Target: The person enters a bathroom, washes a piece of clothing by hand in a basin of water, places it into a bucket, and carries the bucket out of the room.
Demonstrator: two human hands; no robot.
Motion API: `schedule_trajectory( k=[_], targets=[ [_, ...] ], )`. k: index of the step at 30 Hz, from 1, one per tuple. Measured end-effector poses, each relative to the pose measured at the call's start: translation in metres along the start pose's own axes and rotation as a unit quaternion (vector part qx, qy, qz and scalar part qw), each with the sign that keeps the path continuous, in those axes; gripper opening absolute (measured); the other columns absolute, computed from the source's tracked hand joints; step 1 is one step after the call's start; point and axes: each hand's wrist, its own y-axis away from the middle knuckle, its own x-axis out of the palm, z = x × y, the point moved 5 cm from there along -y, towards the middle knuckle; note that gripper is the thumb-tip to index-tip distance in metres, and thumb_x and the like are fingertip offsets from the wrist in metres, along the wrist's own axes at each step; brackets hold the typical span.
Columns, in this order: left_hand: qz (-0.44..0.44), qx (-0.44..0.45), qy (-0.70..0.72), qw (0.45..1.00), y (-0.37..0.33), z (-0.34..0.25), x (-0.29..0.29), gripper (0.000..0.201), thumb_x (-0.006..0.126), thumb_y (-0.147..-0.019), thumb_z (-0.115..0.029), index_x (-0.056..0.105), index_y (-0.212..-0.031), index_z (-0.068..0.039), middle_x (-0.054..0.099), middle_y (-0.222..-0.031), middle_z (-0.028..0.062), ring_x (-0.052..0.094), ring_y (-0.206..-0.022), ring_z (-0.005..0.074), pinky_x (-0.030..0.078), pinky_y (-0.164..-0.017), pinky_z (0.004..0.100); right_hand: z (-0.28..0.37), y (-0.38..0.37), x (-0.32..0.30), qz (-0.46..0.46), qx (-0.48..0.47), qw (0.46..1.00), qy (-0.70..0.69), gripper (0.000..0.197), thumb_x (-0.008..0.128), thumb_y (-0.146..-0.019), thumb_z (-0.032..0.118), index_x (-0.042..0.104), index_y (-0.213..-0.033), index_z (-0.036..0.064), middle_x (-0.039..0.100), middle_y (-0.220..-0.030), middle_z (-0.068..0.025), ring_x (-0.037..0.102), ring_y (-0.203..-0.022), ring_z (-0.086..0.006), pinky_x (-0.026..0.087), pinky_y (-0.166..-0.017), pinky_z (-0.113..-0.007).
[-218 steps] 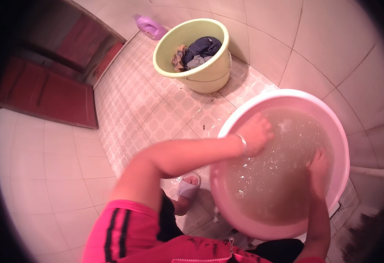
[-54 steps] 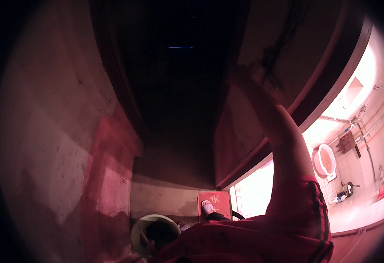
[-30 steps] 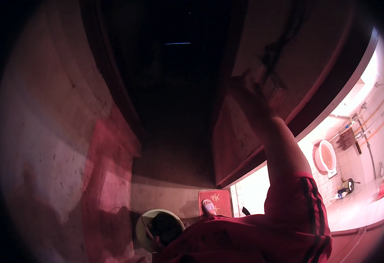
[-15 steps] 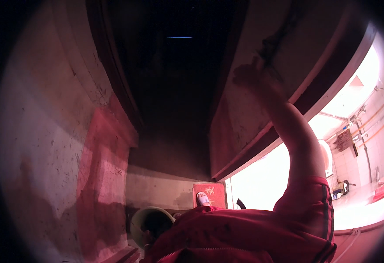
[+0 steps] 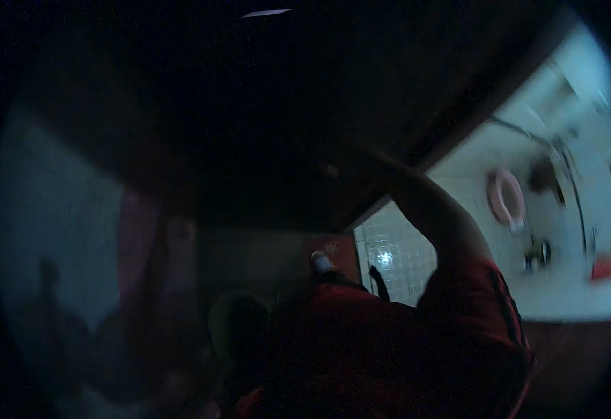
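My right arm reaches up and inward from a dark red sleeve with dark side stripes. My right hand (image 5: 351, 160) is a dim blur in front of the dark wall by the doorway; its fingers are lost in shadow, and I cannot see anything in it. Low in the picture, beside my red top (image 5: 354, 328), stands a pale green bucket (image 5: 223, 325) with a dark inside. My left hand cannot be made out in the darkness near the bucket.
A red mat (image 5: 344, 251) lies on the floor, with a foot in a light slipper (image 5: 321, 262) on it. Right of the doorway is a tiled room with a pink ring-shaped seat (image 5: 506, 197) and a red stool (image 5: 607, 267). A pale wall (image 5: 47, 230) runs along the left.
The bright pinkish light has given way to dim bluish light. My right hand has come down and left, away from the dark cable on the wall. The view has shifted.
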Motion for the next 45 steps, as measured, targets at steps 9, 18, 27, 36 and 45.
schedule_trajectory(
  k=[9, 18, 27, 36, 45],
  targets=[
    [-0.13, 0.18, -0.181, 0.958, 0.055, -0.017, -0.014, 0.032, 0.055, -0.084, -0.019, 0.058, -0.115, -0.012, 0.063, -0.09, 0.0127, 0.058, -0.077, 0.0229, 0.048, -0.073, 0.0351, -0.055, 0.173, 0.304, 0.494, 0.242, 0.769, -0.324, 0.052, 0.042, -0.09, 0.053, 0.059, -0.11, 0.0084, 0.059, -0.11, -0.0062, 0.055, -0.094, -0.022, 0.044, -0.084, -0.04],
    [-0.161, 0.007, 0.346, 0.924, 0.086, 0.053, -0.017, 0.026, 0.066, -0.074, -0.019, 0.064, -0.094, -0.003, 0.064, -0.08, 0.0065, 0.06, -0.078, 0.0179, 0.049, -0.071, 0.0348, 0.341, 0.214, 0.378, 0.812, 0.129, 0.434, -0.369, 0.042, 0.04, -0.094, 0.041, 0.052, -0.119, 0.0089, 0.057, -0.115, -0.0051, 0.054, -0.104, -0.0207, 0.044, -0.088, -0.037],
    [-0.416, 0.167, 0.326, 0.832, 0.207, 0.07, -0.078, 0.043, 0.067, -0.071, -0.024, 0.058, -0.108, -0.002, 0.063, -0.099, 0.0117, 0.059, -0.092, 0.02, 0.047, -0.082, 0.0332, 0.421, 0.36, 0.504, 0.763, -0.193, 0.523, -0.328, 0.038, 0.04, -0.093, 0.037, 0.059, -0.099, 0.005, 0.063, -0.091, -0.0085, 0.059, -0.086, -0.0196, 0.045, -0.084, -0.032],
    [-0.165, -0.151, 0.022, 0.974, 0.344, 0.185, -0.163, 0.039, 0.065, -0.073, -0.038, 0.067, -0.083, -0.001, 0.065, -0.082, 0.0174, 0.062, -0.074, 0.0296, 0.049, -0.073, 0.0398, 0.537, 0.487, 0.467, 0.844, 0.152, 0.493, -0.148, 0.024, 0.051, -0.087, 0.034, 0.045, -0.071, 0.0172, 0.046, -0.06, 0.0014, 0.038, -0.045, -0.0118, 0.031, -0.041, -0.028],
    [-0.58, -0.373, 0.332, 0.644, 0.525, 0.431, -0.17, 0.031, 0.06, -0.08, -0.034, 0.06, -0.081, -0.004, 0.052, -0.062, 0.0048, 0.052, -0.051, 0.017, 0.043, -0.041, 0.0345, 0.711, 0.627, 0.61, 0.903, 0.028, 0.409, -0.125, 0.026, 0.05, -0.087, 0.041, 0.042, -0.071, 0.023, 0.033, -0.05, 0.0079, 0.024, -0.036, -0.0064, 0.016, -0.034, -0.024]
  ],
)
